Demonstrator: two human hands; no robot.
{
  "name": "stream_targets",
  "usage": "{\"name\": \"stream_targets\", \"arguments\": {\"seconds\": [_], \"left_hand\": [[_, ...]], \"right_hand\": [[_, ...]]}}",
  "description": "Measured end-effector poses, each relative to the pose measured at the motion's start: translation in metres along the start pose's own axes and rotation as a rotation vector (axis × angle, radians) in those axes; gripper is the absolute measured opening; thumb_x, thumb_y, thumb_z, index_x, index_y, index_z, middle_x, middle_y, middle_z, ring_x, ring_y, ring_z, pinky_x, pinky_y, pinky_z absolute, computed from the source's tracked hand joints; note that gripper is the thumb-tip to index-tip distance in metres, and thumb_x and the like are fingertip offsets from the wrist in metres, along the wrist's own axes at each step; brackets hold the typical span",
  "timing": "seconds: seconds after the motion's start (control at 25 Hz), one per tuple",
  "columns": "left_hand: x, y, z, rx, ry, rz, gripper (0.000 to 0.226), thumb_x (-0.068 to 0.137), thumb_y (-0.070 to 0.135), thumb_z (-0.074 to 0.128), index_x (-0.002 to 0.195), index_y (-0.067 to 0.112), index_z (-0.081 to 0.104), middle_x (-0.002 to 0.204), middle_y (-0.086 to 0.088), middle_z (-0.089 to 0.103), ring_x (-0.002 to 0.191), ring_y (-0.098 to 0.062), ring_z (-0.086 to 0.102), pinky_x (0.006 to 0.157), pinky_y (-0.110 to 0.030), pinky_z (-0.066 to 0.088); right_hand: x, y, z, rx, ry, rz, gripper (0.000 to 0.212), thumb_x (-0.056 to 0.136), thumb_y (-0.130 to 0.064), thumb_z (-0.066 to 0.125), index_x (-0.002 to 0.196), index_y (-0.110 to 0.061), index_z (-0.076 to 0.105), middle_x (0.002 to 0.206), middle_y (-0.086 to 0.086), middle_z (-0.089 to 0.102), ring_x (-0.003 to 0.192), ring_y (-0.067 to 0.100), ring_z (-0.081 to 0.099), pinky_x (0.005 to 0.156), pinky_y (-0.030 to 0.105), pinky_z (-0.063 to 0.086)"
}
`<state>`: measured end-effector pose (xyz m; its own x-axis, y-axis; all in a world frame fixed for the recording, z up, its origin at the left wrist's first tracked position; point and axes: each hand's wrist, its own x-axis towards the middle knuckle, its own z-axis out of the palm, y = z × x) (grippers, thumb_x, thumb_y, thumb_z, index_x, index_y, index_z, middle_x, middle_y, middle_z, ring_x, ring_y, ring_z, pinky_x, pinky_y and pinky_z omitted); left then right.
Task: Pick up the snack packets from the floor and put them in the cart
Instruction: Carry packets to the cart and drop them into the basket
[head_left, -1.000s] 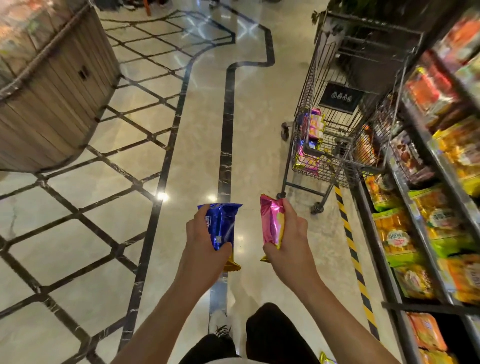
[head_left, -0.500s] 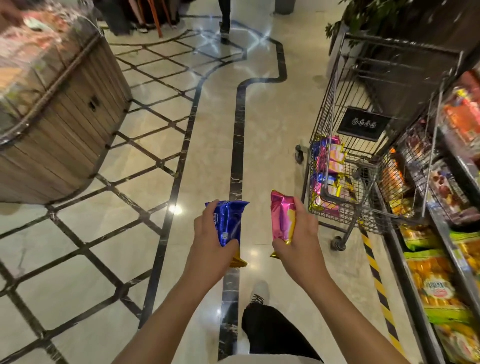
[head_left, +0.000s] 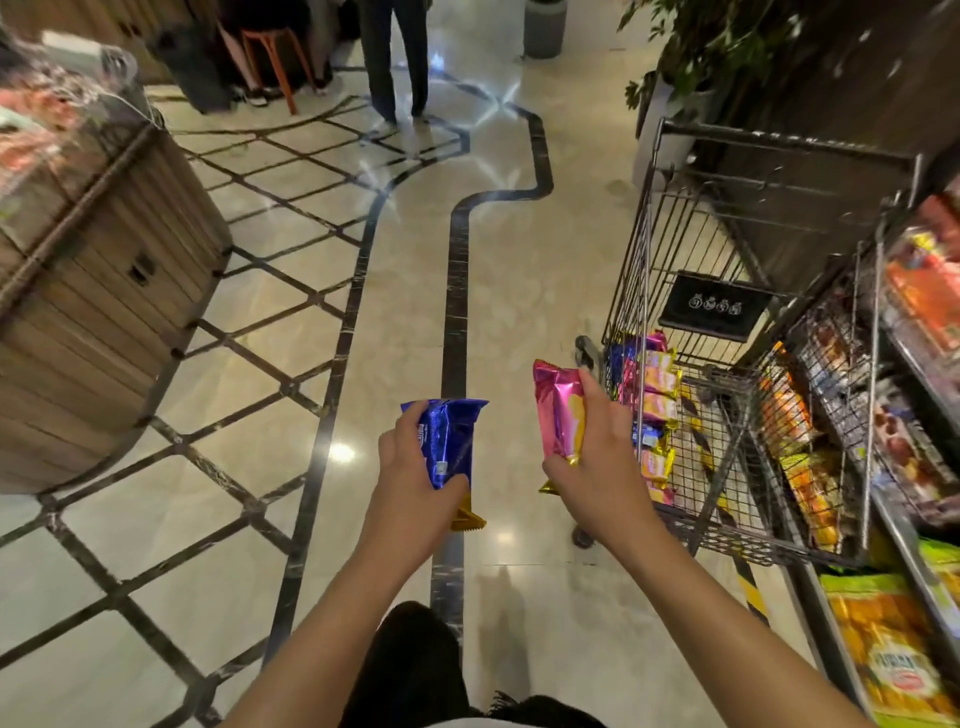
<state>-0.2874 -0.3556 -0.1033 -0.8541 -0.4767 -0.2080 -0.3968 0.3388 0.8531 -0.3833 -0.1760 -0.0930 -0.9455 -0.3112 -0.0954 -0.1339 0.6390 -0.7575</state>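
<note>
1. The left hand (head_left: 415, 483) has its fingers curled round a blue snack packet (head_left: 448, 441). The packet stands up in the hand, and a gold end pokes out near the wrist.
2. The right hand (head_left: 602, 467) has its fingers and thumb wrapped round a pink snack packet (head_left: 558, 410). This packet stands up too.
3. Both packets are up in the air above the shiny floor (head_left: 260, 493), side by side but not touching.
4. The wire cart (head_left: 727, 364) is just to the right of the right hand. More pink, yellow and blue packets (head_left: 657, 395) lie in a pile in its near left corner.
5. Shelves (head_left: 893, 467) full of food bags run along the far right.
6. A round wooden stand (head_left: 93, 312) is on the left.
7. Far away, a person's legs (head_left: 395, 57) stand near an orange stool (head_left: 275, 57).
</note>
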Motion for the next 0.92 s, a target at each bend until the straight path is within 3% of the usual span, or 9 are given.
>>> {"name": "stream_targets", "arguments": {"seconds": [0.08,0.2,0.28,0.4,0.48,0.64,0.76,0.92], "left_hand": [[0.033,0.006,0.001,-0.001,-0.015,-0.002,0.090,0.082,0.010,0.075,0.146,0.043,0.023,0.139,0.010,0.033,0.107,-0.009,0.053,0.076,-0.020,0.056],[0.081,0.012,0.003,-0.012,-0.061,0.013,0.090,0.082,0.008,0.075,0.146,0.045,0.023,0.138,0.012,0.033,0.102,0.003,0.050,0.062,-0.007,0.049],[0.115,0.017,0.001,-0.011,-0.110,0.033,0.090,0.082,0.007,0.074,0.147,0.043,0.023,0.137,0.013,0.033,0.102,0.014,0.047,0.063,-0.002,0.045],[0.173,0.024,-0.006,0.023,-0.176,0.061,0.089,0.083,0.009,0.074,0.149,0.039,0.022,0.138,0.013,0.032,0.101,0.018,0.045,0.067,-0.002,0.045],[0.213,0.031,-0.013,0.028,-0.225,0.076,0.089,0.084,0.010,0.073,0.150,0.038,0.022,0.139,0.012,0.032,0.103,0.014,0.046,0.070,-0.003,0.045],[0.279,0.049,-0.021,0.054,-0.272,0.135,0.086,0.083,0.009,0.071,0.150,0.037,0.023,0.136,0.009,0.034,0.104,0.009,0.049,0.071,-0.003,0.045],[0.324,0.068,-0.014,0.072,-0.329,0.160,0.086,0.083,0.008,0.071,0.149,0.036,0.024,0.135,0.008,0.035,0.103,0.009,0.050,0.070,-0.006,0.048],[0.358,0.089,0.019,0.084,-0.407,0.200,0.086,0.082,0.008,0.072,0.148,0.036,0.025,0.135,0.006,0.037,0.109,-0.010,0.053,0.083,-0.024,0.056]], "right_hand": [[0.028,-0.002,0.001,0.006,0.001,0.020,0.098,0.086,-0.019,0.070,0.151,-0.046,0.002,0.136,-0.007,0.026,0.120,0.020,0.047,0.091,0.039,0.057],[0.070,-0.004,0.008,0.010,0.033,0.043,0.096,0.087,-0.021,0.069,0.151,-0.046,0.003,0.138,-0.005,0.026,0.121,0.021,0.047,0.093,0.040,0.056],[0.099,-0.006,0.012,0.025,0.070,0.059,0.094,0.088,-0.021,0.068,0.153,-0.045,0.004,0.140,-0.004,0.026,0.122,0.021,0.045,0.091,0.031,0.052],[0.145,-0.014,0.018,0.026,0.105,0.139,0.093,0.088,-0.017,0.068,0.155,-0.038,0.006,0.147,-0.003,0.023,0.115,0.009,0.034,0.076,0.007,0.033],[0.176,-0.018,0.020,0.052,0.149,0.202,0.093,0.089,-0.016,0.067,0.156,-0.036,0.007,0.147,-0.004,0.023,0.111,0.006,0.031,0.072,0.006,0.030],[0.217,-0.017,0.019,0.077,0.247,0.291,0.092,0.087,-0.013,0.067,0.156,-0.034,0.010,0.146,0.002,0.026,0.129,0.021,0.036,0.095,0.023,0.029],[0.243,-0.010,0.011,0.083,0.315,0.365,0.095,0.085,-0.012,0.068,0.156,-0.035,0.010,0.144,0.005,0.027,0.129,0.025,0.038,0.100,0.030,0.033],[0.260,0.013,-0.009,0.085,0.383,0.439,0.094,0.085,-0.015,0.070,0.155,-0.036,0.010,0.147,0.002,0.027,0.131,0.023,0.036,0.097,0.029,0.032]]}}
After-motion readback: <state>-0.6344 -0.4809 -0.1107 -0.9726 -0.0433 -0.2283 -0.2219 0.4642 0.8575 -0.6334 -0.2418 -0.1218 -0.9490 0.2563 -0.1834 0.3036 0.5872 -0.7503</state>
